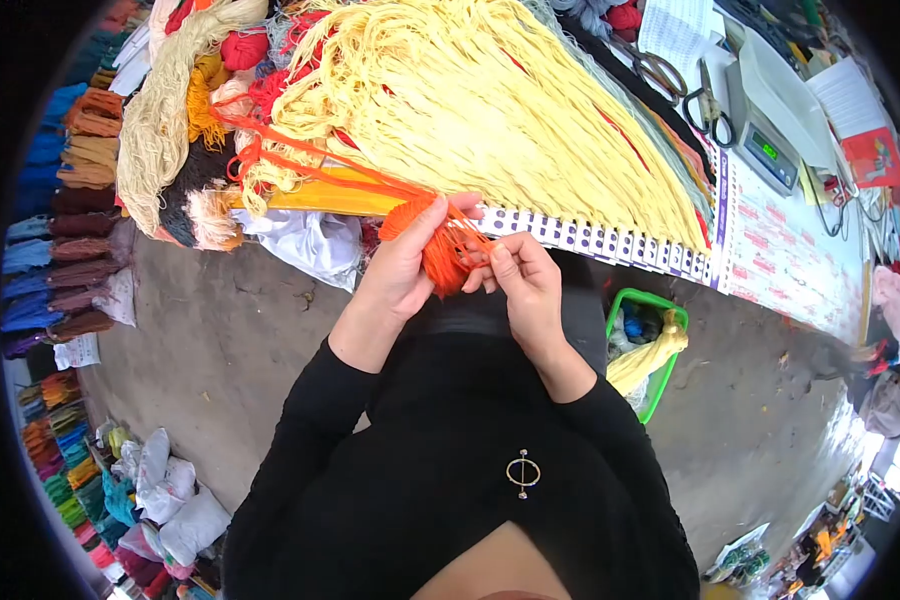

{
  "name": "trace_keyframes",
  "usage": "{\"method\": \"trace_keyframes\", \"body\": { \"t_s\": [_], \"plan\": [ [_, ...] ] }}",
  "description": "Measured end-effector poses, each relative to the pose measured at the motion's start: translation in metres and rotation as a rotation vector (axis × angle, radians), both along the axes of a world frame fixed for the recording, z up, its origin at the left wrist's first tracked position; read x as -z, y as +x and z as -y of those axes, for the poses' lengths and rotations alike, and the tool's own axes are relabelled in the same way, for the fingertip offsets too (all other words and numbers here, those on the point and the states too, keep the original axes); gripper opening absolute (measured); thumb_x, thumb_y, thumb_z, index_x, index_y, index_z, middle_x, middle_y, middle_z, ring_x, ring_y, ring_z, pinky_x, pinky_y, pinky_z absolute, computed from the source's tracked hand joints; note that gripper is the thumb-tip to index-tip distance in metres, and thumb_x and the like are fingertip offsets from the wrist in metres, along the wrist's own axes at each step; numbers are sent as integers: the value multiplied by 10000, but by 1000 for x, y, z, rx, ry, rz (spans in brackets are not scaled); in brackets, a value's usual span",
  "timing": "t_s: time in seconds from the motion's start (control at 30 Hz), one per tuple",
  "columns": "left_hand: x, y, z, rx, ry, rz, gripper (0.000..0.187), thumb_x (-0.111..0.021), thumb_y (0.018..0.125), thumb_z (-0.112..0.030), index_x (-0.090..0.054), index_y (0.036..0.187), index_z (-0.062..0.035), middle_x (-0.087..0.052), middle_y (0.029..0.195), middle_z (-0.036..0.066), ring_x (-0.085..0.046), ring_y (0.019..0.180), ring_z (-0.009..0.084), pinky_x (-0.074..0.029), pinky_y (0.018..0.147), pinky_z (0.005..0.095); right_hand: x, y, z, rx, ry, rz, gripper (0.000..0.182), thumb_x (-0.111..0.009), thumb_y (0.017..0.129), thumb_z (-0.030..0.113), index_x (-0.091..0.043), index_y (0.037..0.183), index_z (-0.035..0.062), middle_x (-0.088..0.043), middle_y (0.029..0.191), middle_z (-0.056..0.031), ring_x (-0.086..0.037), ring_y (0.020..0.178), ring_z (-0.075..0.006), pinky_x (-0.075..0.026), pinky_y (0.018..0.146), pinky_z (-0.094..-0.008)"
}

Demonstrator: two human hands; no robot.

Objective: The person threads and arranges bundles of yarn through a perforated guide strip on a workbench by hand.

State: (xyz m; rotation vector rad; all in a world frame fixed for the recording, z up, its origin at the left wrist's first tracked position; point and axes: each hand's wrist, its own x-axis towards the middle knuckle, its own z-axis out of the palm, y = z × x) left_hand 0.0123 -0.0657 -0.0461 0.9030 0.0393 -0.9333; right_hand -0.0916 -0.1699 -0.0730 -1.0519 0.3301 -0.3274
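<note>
A wound bundle of orange yarn (442,268) is in front of my body, just off the table's near edge. My left hand (402,262) is wrapped round its left side, the thumb lying over the top. On the bundle's right side, the bent fingers of my right hand (526,284) pinch orange strands. Loose orange-red strands (320,160) run from the bundle up and left onto the table. A large spread of pale yellow yarn (470,110) covers the table beyond my hands. The exact grip of my right fingertips is partly hidden.
Scissors (708,105), a digital scale (767,145) and papers lie at the right of the table. A green basket (653,398) with yarn stands on the floor to my right. Coloured yarn skeins (85,225) hang at the left, above white bags (175,500).
</note>
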Motion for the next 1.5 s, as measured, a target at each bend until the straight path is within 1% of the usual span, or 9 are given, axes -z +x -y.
{"method": "trace_keyframes", "body": {
  "t_s": [0.23,0.43,0.87,1.07,1.13,1.33,1.4,1.47,1.5],
  "plan": [
    [4,2,-1,33,11,111,378,-456,958,-259,-538,1167,46,-545,745,2,-410,506,40,-465,618,223,1,-6,5,-26,26,5,174,-438,963,172,-490,887,25,-617,723,-102,-572,547,-145,-413,538,-225],
    [-5,1,1,-21,25,174,371,-444,964,-247,-541,1158,53,-548,755,0,-408,505,35,-473,586,228,-5,-9,8,-39,29,-54,147,-453,959,179,-478,886,54,-581,670,-49,-543,534,-101,-398,513,-196],
    [-5,0,3,6,24,168,395,-442,964,-258,-506,1166,75,-499,668,-1,-432,514,50,-456,575,218,-6,-9,5,-25,26,-69,176,-448,964,195,-468,874,45,-533,624,-40,-480,498,-81,-390,470,-191],
    [-9,-1,1,10,-81,30,363,-442,964,-262,-537,1122,51,-457,627,-9,-429,511,50,-444,560,222,-13,-9,1,12,-19,-100,183,-443,967,200,-480,903,32,-516,617,-26,-459,497,-64,-380,464,-188],
    [-8,0,1,-3,52,101,336,-445,963,-260,-557,1079,35,-470,634,-2,-392,470,37,-423,511,208,-15,-10,0,56,-118,-129,181,-442,966,196,-482,912,28,-507,614,-15,-452,495,-55,-371,455,-182],
    [-16,-3,4,-50,86,152,311,-445,962,-247,-589,997,26,-554,689,37,-321,410,22,-352,430,180,-14,-12,0,23,-138,-158,174,-475,954,178,-515,897,18,-506,615,12,-447,511,-37,-354,462,-176],
    [-18,-2,4,-50,89,127,321,-441,963,-256,-594,986,25,-562,688,44,-309,401,23,-328,412,178,-18,-10,1,-64,-377,-161,156,-520,931,157,-545,895,7,-531,643,23,-474,541,-31,-379,491,-179],
    [-15,0,1,-50,92,102,332,-438,963,-266,-600,976,24,-569,686,51,-298,392,25,-303,395,177,-12,-16,5,-146,-481,-190,122,-567,895,129,-566,906,8,-589,663,-15,-538,545,-85,-433,536,-207],
    [-10,6,-6,91,124,87,338,-438,962,-279,-606,935,13,-538,627,37,-279,375,27,-272,377,177,-16,-19,8,-79,-642,-198,106,-578,878,117,-573,908,16,-610,701,-45,-563,569,-133,-449,563,-232]
  ]
}}
